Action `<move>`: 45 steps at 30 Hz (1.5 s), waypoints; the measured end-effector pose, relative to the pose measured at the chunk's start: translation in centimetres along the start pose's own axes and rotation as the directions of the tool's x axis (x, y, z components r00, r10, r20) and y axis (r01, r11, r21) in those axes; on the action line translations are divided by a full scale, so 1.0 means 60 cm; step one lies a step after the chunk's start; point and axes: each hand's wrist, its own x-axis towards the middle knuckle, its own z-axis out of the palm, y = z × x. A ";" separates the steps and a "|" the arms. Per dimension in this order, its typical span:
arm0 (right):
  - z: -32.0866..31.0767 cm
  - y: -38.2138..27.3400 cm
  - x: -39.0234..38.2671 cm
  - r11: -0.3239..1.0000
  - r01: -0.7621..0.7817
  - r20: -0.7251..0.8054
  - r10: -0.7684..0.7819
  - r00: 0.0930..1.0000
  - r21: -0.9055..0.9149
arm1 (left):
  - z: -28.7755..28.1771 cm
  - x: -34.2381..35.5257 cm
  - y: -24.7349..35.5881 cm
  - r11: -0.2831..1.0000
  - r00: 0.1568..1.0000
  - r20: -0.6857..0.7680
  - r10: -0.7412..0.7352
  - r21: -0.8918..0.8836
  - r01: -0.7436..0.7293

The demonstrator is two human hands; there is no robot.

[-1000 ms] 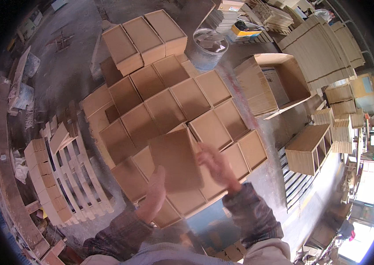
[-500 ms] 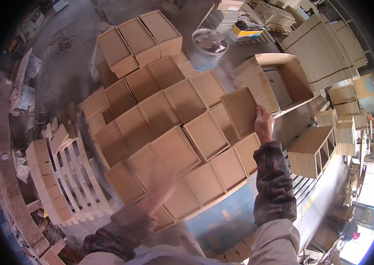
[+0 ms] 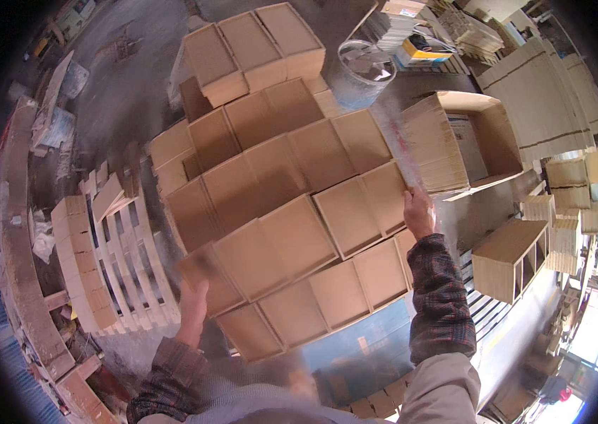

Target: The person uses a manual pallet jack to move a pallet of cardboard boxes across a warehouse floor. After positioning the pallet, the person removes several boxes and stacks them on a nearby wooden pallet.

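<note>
Brown shallow rectangular trays with raised rims (image 3: 297, 227) lie in several stepped rows in front of me. My right hand (image 3: 420, 212) is closed at the right end of one row, fingers curled on the outer edge of the end tray (image 3: 382, 189). That tray sits against its neighbour in the row. Over at the near left, my left hand (image 3: 193, 307) is beside the left end of a row, thumb raised and fingers apart. It touches or nearly touches the edge of the corner tray (image 3: 208, 272), which is partly blurred.
Taller tray stacks (image 3: 253, 46) stand at the far end. An open cardboard box (image 3: 429, 145) is to the right, with a scrap bin (image 3: 362, 74) behind it. A slatted pallet (image 3: 133, 258) lies left; a wooden frame unit (image 3: 511, 258) stands right. Blue sheet (image 3: 355, 346) shows near me.
The tray in my right hand has gone from tilted to lying flat in the row. My left hand has moved left from over the near trays to the row's left end.
</note>
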 end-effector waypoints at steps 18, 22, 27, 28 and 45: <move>-0.026 -0.175 -0.261 0.985 -0.037 -0.263 0.080 0.961 0.166 | -0.030 0.014 -0.029 0.996 0.927 0.368 0.075 0.012 -0.085; 0.000 -0.219 -0.468 0.961 -0.167 -0.258 0.222 0.940 0.220 | -0.173 0.062 -0.122 0.935 0.735 0.672 0.094 0.195 -0.298; 0.086 -0.307 -0.753 0.884 -0.455 -0.113 0.466 0.877 0.109 | -0.426 0.098 -0.232 0.979 0.889 0.411 0.202 -0.048 -0.200; 0.104 -0.336 -0.799 0.852 -0.515 -0.050 0.521 0.852 0.094 | -0.482 0.110 -0.248 0.953 0.882 0.417 0.221 0.101 -0.286; 0.158 -0.397 -1.052 0.527 -0.760 0.525 0.553 0.647 0.381 | -0.561 -0.002 -0.369 0.868 0.680 0.731 0.047 0.307 -0.390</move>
